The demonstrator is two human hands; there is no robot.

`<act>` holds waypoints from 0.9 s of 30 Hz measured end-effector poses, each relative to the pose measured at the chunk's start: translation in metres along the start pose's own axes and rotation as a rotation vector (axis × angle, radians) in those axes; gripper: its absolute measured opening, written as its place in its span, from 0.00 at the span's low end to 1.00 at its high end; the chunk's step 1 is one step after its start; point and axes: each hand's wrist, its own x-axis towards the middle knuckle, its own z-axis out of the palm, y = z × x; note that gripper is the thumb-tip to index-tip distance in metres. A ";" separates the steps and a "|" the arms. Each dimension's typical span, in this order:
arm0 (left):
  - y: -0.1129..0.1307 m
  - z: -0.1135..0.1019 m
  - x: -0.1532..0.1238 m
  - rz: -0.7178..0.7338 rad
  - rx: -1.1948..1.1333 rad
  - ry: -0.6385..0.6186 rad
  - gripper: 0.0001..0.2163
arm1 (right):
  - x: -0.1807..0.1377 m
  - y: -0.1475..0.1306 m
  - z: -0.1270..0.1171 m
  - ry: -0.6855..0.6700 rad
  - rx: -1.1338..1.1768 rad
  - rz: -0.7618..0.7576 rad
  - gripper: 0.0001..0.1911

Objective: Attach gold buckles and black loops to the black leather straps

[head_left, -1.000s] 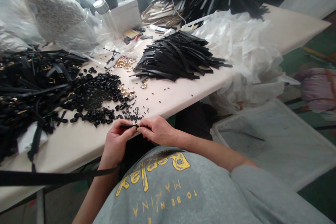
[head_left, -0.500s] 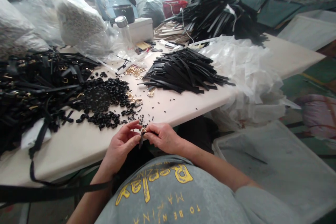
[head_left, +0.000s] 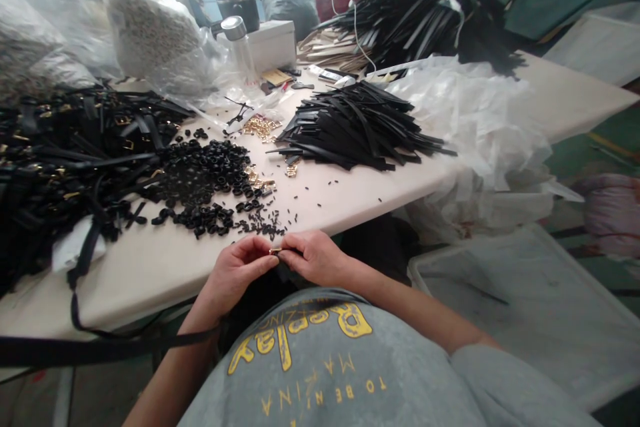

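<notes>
Workshop, cluttered. Pale tabletop (head_left: 350,199) runs diagonally, with clear plastic bags (head_left: 150,27) and a bottle (head_left: 243,47) at the back, white plastic sheeting (head_left: 475,110) over the far side.

A gold buckle (head_left: 275,251) is between the two hands, just off the near edge, above the lap. Left hand (head_left: 240,270): grip closed at the tips, thumb and forefinger pinching the buckle's left end, fingers bowed behind. Right hand (head_left: 317,257): grip closed too, thumb and curled forefinger on the right end, other fingers tucked in. Dark material shows under the buckle; cannot tell how it sits, fingers cover most of it.

Nearest the hands: scattered small black bits (head_left: 260,221), then a mound of black loops (head_left: 200,170). Loose gold buckles (head_left: 261,127) lie beyond, flat black strips (head_left: 355,123) to their right, buckled black straps (head_left: 75,153) heaped far left.

For good handling: keep both pinches light but level so the buckle does not twist; one hand steadies, the other makes small adjustments. Thumbs should leave the frame visible. Working over the tabletop would be safer, since a slip here likely drops it into the lap.
</notes>
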 end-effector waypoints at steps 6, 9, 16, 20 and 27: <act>-0.006 -0.001 0.002 0.011 -0.194 0.062 0.13 | -0.001 -0.001 -0.015 -0.053 0.103 -0.016 0.05; -0.006 0.000 0.003 0.022 -0.245 0.119 0.13 | -0.001 0.001 -0.017 -0.018 0.067 -0.012 0.07; 0.000 0.000 0.004 0.044 -0.021 0.115 0.15 | 0.008 0.006 -0.034 0.096 -0.301 -0.197 0.11; 0.001 0.003 0.008 0.083 0.109 0.138 0.13 | 0.020 0.009 -0.044 0.161 -0.486 -0.321 0.13; -0.010 0.011 0.027 0.044 -0.193 0.223 0.11 | 0.012 0.016 -0.025 0.440 -0.225 -0.218 0.13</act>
